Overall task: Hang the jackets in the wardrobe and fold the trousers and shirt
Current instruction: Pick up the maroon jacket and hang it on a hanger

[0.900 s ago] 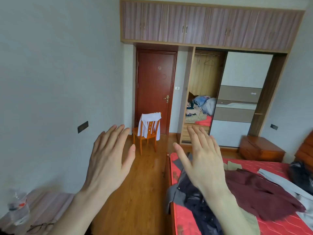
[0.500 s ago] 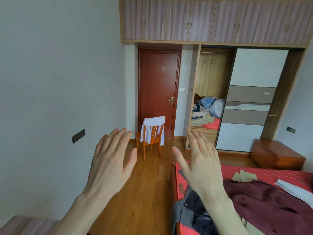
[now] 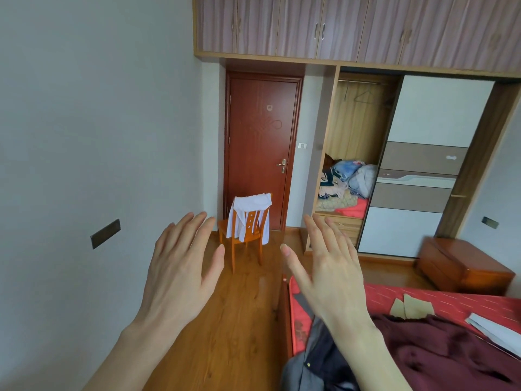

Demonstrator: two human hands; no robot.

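Both hands up in front, backs to the camera: left hand (image 3: 180, 273) with fingers straight and spread a little, gripping nothing; right hand (image 3: 332, 273) the same, fingers loosely together, thumb out to the side, also gripping nothing. Just hanging in the air, well apart from any clothes.

Right below the right forearm, at the near corner of the bed (image 3: 451, 301): a grey-and-navy jacket (image 3: 315, 359) slumped over the edge, partly hidden by the arm. Beside it, a dark maroon garment (image 3: 439, 351) spread in a crumpled heap on the red bedcover. Near that, some tan fabric (image 3: 410, 307) poking out, and a pale grey-white piece (image 3: 496, 331) at the right edge. Can't tell which of those is trousers or shirt.

Further out on the wooden floor, a wooden chair (image 3: 245, 238) with a white garment (image 3: 248, 210) draped over its back, standing in front of a red-brown door (image 3: 259, 142).

At the far wall, the wardrobe (image 3: 363, 114) with its sliding door pushed right, a bare hanger (image 3: 363, 95) on the rail, and a pile of bedding and clothes (image 3: 346, 184) on the shelf below. Low wooden cabinet (image 3: 462, 266) off to the right.
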